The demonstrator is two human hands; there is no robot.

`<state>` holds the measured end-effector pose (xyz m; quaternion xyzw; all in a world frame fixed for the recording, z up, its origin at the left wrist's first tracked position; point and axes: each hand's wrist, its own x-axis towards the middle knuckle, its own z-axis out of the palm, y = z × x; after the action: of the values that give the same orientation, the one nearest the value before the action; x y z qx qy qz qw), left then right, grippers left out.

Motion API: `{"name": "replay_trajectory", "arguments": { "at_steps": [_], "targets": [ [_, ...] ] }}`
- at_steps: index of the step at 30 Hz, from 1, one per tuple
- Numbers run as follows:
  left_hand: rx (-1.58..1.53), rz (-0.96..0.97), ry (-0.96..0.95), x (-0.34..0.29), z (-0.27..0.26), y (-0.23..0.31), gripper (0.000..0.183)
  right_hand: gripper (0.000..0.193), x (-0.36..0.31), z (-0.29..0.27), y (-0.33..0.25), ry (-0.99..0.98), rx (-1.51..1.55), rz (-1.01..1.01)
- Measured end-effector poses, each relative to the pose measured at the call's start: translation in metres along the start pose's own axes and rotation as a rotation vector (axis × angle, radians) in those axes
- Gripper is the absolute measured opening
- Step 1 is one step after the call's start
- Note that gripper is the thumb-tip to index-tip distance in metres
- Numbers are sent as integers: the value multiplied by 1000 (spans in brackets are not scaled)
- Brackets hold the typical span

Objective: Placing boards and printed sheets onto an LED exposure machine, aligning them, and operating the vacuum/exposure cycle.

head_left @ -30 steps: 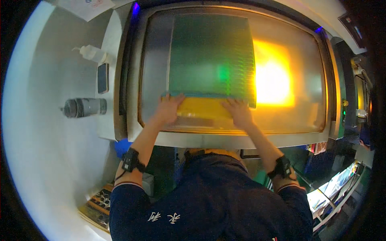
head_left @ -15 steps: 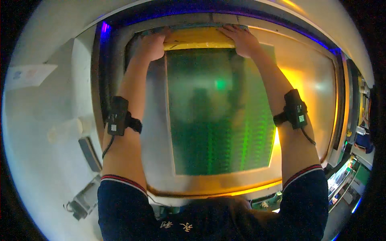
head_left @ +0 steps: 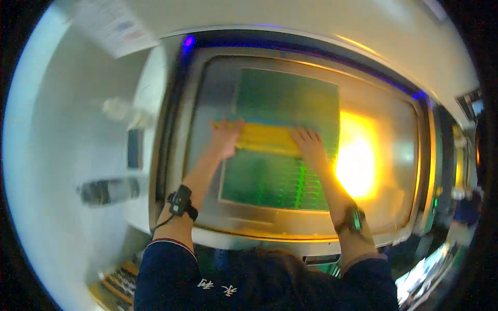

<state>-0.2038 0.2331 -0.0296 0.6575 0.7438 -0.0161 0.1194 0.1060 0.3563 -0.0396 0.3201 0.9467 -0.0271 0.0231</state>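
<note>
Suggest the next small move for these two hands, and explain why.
Probably ease the yellow bar a little nearer the person, left hand and right hand level at its ends. Half a second ago it was at the green panel's far end; now it is across the middle, with panel showing on the near side.

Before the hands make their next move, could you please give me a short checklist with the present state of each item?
1. Left hand on the yellow bar, left end: ok.
2. Right hand on its right end: ok.
3. Bar lying across the green panel: ok.
4. Dark phone outside the metal frame: ok.
5. Surface free of glare: not ok.
6. Even pressure: cannot tell.
</note>
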Motion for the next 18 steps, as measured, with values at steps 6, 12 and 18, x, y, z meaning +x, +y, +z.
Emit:
{"name": "replay_trajectory", "arguments": {
  "at_steps": [6, 12, 18],
  "targets": [
    [-62, 195, -481, -261, 38, 110, 81, 82, -286, -11, -80, -539, 308, -186],
    [-143, 123, -238, -281, 81, 111, 64, 88, -286, 16, -69, -437, 496, -320],
    [-48, 233, -225, -298, 59, 166, 68, 85, -339, -23, -64, -459, 421, -145]
  ]
}}
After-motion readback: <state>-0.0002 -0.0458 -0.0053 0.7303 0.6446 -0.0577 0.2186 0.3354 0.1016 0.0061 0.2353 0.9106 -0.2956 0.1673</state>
